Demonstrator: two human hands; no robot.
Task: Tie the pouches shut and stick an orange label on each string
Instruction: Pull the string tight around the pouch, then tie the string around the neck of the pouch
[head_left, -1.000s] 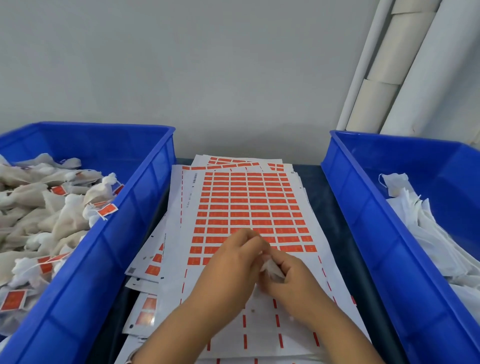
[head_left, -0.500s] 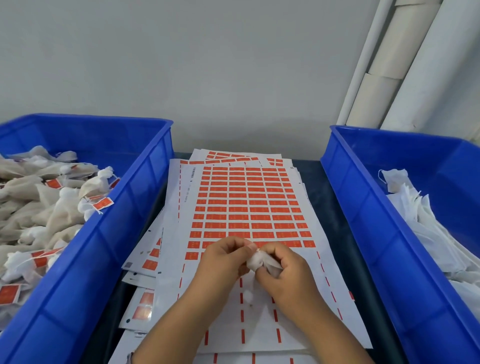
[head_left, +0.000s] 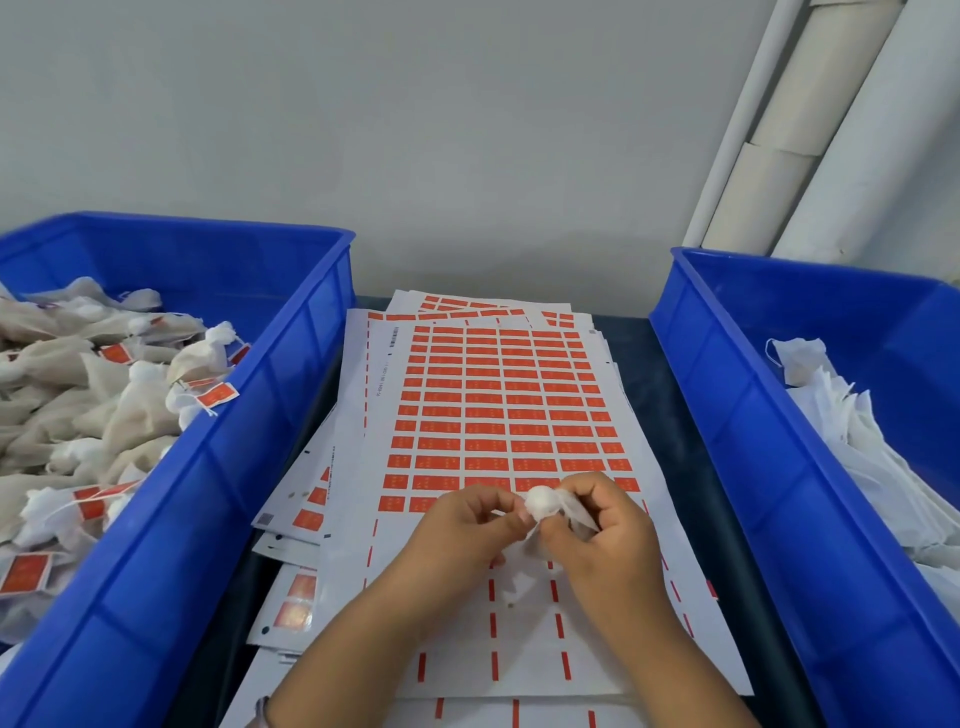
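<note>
A small white pouch (head_left: 543, 505) is held up just above the label sheets, right in the middle of the view. Its gathered top is pinched by the curled fingers of the left hand (head_left: 462, 535), while the body of the pouch is gripped from the other side by the right hand (head_left: 602, 535), thumb and fingers closed round the fabric. The string itself cannot be made out between the fingertips.

Beneath the hands, a top sheet of orange labels (head_left: 498, 410) is spread over a loose stack of sheets on the dark surface (head_left: 639, 364). Its near rows are seen peeled off, with only thin orange strips left there.

To the left, a blue bin (head_left: 218, 467) is seen heaped with tied pouches (head_left: 104, 395), several with orange tags on their strings. To the right, a second blue bin (head_left: 779, 467) is filled along its far side with flat white pouches (head_left: 852, 415), well apart from the hands. Pale tubes (head_left: 810, 124) are leaned against the wall behind it.
</note>
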